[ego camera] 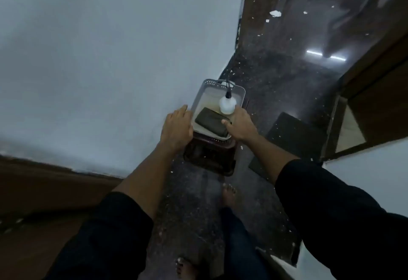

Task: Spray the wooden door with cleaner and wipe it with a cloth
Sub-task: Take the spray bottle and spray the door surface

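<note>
A grey plastic tray [199,96] stands on a dark stool [209,156] against the wall. In it a white spray bottle [227,104] with a black nozzle stands upright beside a folded dark green cloth [209,123]. My left hand [176,126] rests against the tray's left rim with its fingers straight. My right hand [240,123] lies over the tray's right rim; its thumb reaches over the cloth and its fingertips are next to the bottle. A brown wooden door [375,94] is at the right, and another brown wooden surface [39,191] at the lower left.
A pale wall [110,59] fills the left. The dark speckled floor [276,76] carries white scraps and a dark mat [293,138] right of the stool. My bare feet [228,196] stand just in front of the stool.
</note>
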